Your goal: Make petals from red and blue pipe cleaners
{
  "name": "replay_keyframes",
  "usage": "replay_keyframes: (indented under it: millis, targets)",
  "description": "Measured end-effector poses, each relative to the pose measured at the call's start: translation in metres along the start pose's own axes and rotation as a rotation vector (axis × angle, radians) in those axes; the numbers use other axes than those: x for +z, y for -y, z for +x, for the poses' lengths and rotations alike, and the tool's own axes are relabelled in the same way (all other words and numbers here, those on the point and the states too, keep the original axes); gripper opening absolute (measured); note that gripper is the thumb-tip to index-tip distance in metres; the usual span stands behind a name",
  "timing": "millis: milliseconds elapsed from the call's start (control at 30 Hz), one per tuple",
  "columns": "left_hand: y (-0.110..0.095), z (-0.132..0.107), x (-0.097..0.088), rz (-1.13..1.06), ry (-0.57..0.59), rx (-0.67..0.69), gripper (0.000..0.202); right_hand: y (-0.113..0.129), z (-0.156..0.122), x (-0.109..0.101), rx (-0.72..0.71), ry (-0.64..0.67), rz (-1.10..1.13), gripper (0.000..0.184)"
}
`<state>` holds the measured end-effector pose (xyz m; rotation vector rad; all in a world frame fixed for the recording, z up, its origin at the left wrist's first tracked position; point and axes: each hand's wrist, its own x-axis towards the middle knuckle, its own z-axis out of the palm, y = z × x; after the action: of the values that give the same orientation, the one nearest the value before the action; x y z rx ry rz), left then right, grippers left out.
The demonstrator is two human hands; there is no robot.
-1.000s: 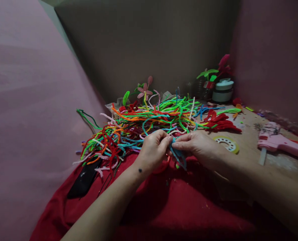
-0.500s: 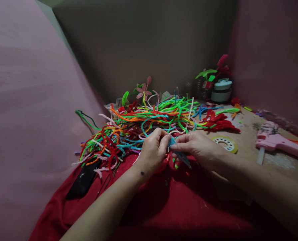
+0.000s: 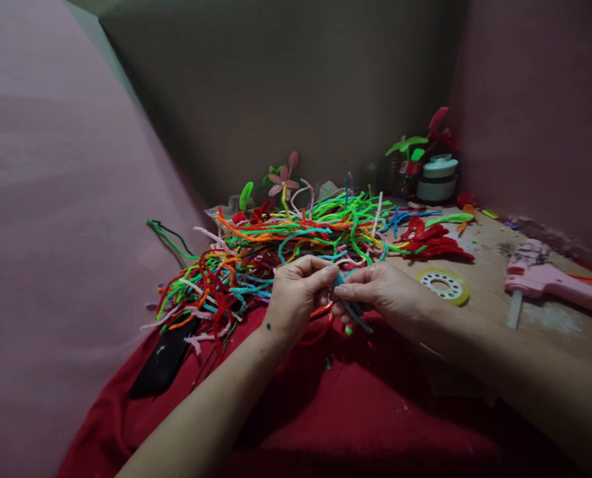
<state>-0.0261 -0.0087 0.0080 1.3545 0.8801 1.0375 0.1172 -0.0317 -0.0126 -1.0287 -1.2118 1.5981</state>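
Note:
Blue pipe cleaners (image 3: 356,315) are pinched between my two hands, their loose ends trailing down to the right. My left hand (image 3: 298,292) grips the upper end with thumb and forefinger. Close beside it, my right hand (image 3: 383,292) is closed on the same blue bundle from the right. Fingers cover much of the piece, so its exact shape is hidden. Red-handled scissors, or a similar red looped thing (image 3: 320,325), lie partly hidden just below the hands. Behind the hands spreads a big heap of coloured pipe cleaners (image 3: 320,226).
To the right lie a roll of tape (image 3: 444,287), a pink glue gun (image 3: 539,275) and red pipe-cleaner pieces (image 3: 438,242). A lidded jar (image 3: 438,178) and fuzzy flowers (image 3: 282,180) stand at the back. On the red cloth (image 3: 375,411), a black phone-like slab (image 3: 164,362) rests at left.
My left hand has shifted slightly left and its wrist has turned. The blue pipe cleaners' trailing ends look narrower and have moved a little left. Both hands keep hold.

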Motion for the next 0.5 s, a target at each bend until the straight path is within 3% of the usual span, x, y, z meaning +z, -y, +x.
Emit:
replay_keyframes:
  millis: [267,500]
  targets:
    - [-0.0023,-0.0009,0.0023,-0.016,-0.031,-0.049,0.020,0.0089,-0.0049,0.0050,0.109,-0.001,-0.006,0.016]
    - [0.0000,0.0037,-0.0013,0.049,0.037,-0.082,0.023,0.0027,-0.0051,0.0031,0.078,0.133,0.106,0.018]
